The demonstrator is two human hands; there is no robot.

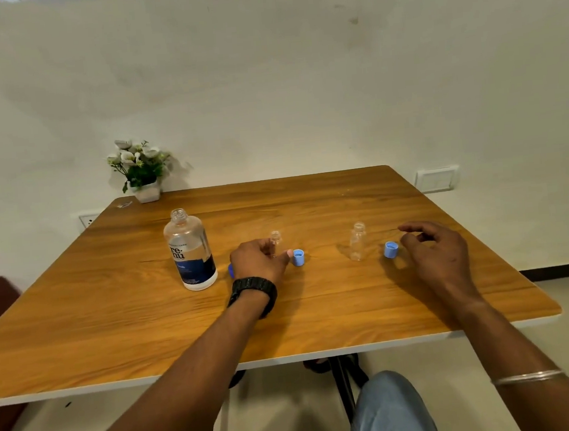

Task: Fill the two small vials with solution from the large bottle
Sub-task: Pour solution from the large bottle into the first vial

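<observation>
Left hand (261, 262) curled around left vial (275, 239), grip pinching it upright on bench (113, 316); right hand (439, 253) spread, holding nothing, beside blue cap (391, 250); right vial (358, 241) standing free; large bottle (189, 249) uncapped, left of both.

Potted flowers (140, 171) sit on the wooden table (113, 316) (far-left corner).

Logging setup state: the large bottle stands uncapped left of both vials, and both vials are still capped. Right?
Not quite. In the head view both vials, left and right, are uncapped; their blue caps lie on the table. The large bottle is as stated.
</observation>
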